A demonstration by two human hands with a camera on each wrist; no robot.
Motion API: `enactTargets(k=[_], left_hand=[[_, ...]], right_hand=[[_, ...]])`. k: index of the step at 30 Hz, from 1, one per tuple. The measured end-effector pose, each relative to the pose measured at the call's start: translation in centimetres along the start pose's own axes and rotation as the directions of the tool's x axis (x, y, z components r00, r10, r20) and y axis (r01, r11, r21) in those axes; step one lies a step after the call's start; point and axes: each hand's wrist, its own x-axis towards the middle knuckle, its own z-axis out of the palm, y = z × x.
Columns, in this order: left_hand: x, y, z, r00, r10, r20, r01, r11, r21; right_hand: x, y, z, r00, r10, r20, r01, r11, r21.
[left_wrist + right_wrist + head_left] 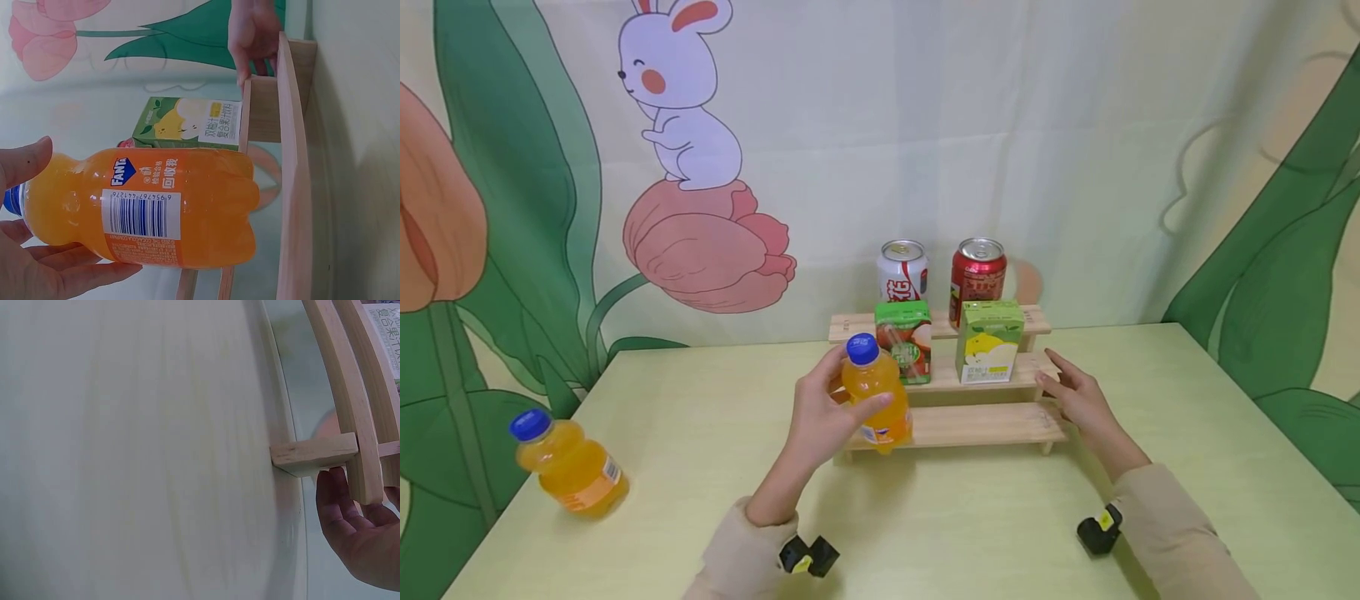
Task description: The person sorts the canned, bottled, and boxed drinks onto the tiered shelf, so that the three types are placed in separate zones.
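My left hand [822, 417] grips an orange Fanta bottle [181, 206] with a blue cap, thumb on one side and fingers round the other. The bottle [880, 396] is slightly tilted at the left end of a three-step wooden rack [977, 423], in front of the lowest step; whether its base touches that step I cannot tell. At the rack's right end, my right hand [1082, 400] holds the end of the middle step between thumb and fingers. The right wrist view shows those fingers [334, 509] against the wood.
On the middle step stand a green-topped juice carton [904, 342] and a pale green pear-pictured carton [990, 343]. A white can [902, 271] and a red can [977, 279] are on the top step. Another orange bottle [572, 467] stands at the table's left. Behind hangs a printed curtain [850, 125].
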Motion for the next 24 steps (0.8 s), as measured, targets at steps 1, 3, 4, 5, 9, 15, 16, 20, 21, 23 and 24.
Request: enactTargets(k=[1, 3, 4, 5, 9, 15, 16, 20, 21, 23, 24], left_hand=[[0.1, 0.0, 0.1, 1.0, 0.004, 0.002, -0.004, 1.0, -0.004], [0.1, 0.0, 0.3, 1.0, 0.011, 0.003, -0.011, 1.0, -0.011], [0.1, 0.0, 0.5, 1.0, 0.016, 0.004, -0.016, 1.0, -0.016], [0.2, 0.1, 0.6, 1.0, 0.021, 0.005, -0.021, 1.0, -0.021], [0.2, 0.0, 1.0, 0.999, 0.038, 0.015, -0.038, 0.999, -0.037], [0.3, -0.1, 1.8, 0.998, 0.054, 0.021, -0.053, 0.998, -0.045], [0.3, -0.2, 1.9, 0.998, 0.059, 0.023, -0.058, 0.997, -0.043], [0.5, -0.4, 2.5, 0.997, 0.063, 0.039, -0.061, 0.997, -0.036], [0.6, -0.4, 2.7, 0.997, 0.06, 0.043, -0.059, 0.998, -0.034], [0.6, -0.4, 2.9, 0.997, 0.051, 0.05, -0.05, 0.998, -0.035], [0.5, -0.4, 3.0, 0.998, 0.045, 0.052, -0.043, 0.998, -0.036]], right_hand=[[0.0, 0.0, 0.0, 1.0, -0.001, 0.001, 0.001, 1.0, -0.003], [0.0, -0.1, 0.0, 1.0, -0.004, 0.013, 0.004, 1.0, 0.004], [0.0, -0.2, 0.0, 1.0, -0.003, 0.016, 0.003, 1.0, 0.005], [0.0, -0.3, 0.0, 1.0, -0.002, 0.018, 0.002, 1.0, 0.007], [0.0, -0.4, 0.1, 1.0, 0.005, 0.022, -0.006, 1.0, 0.013], [0.1, -0.3, 0.0, 1.0, -0.009, 0.027, 0.008, 1.0, 0.016], [0.1, -0.2, -0.1, 1.0, -0.009, 0.026, 0.009, 1.0, 0.015], [0.1, -0.2, -0.1, 1.0, -0.003, 0.017, 0.003, 1.0, 0.011], [0.1, -0.2, -0.1, 1.0, -0.001, 0.016, 0.001, 1.0, 0.011], [0.0, -0.2, -0.1, 1.0, 0.002, 0.018, -0.002, 1.0, 0.016], [0.0, -0.2, -0.1, 1.0, 0.002, 0.019, -0.002, 1.0, 0.017]])
